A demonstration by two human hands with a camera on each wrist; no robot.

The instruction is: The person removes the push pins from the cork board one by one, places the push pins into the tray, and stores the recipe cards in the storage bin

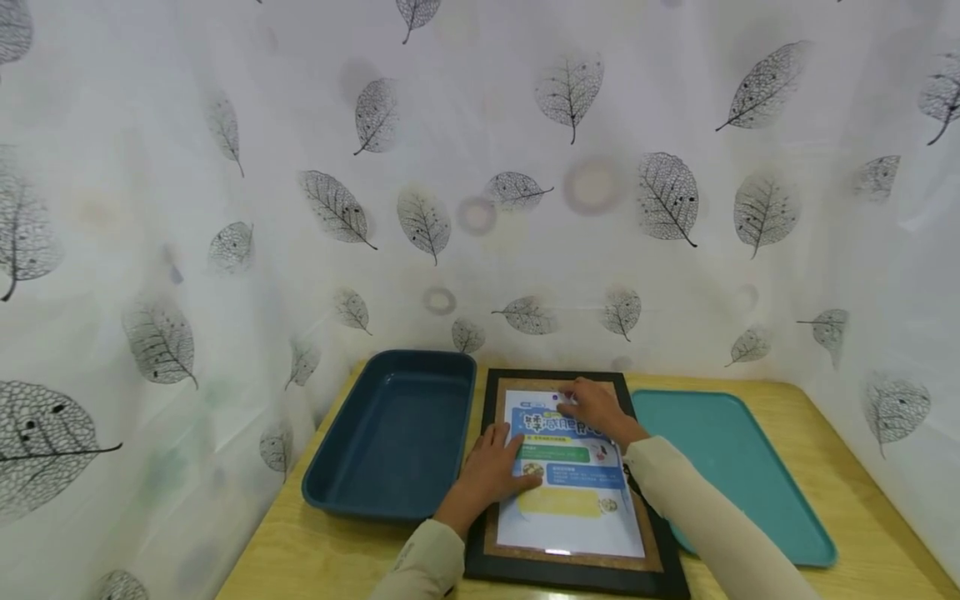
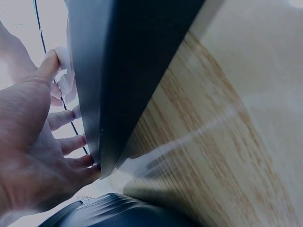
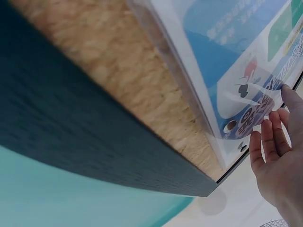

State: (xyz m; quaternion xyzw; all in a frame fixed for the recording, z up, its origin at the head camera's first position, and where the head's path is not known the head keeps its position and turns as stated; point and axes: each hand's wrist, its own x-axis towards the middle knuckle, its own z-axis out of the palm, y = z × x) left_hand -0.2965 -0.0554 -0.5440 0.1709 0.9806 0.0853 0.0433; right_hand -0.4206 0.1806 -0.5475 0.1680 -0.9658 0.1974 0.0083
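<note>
Printed sheet (image 1: 558, 525) lay on the cork board (image 1: 649, 546), apparently placed, with only smoothing or settling left. I saw the left hand (image 1: 491, 462) loosely spread; whether the right hand (image 1: 597, 408) pinched the far end, I couldn't tell.

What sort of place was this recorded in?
Probably a small staged work booth: a leaf-print curtain stands behind and beside a wooden table, where a dark blue tub and a teal tray flank a framed board.
</note>
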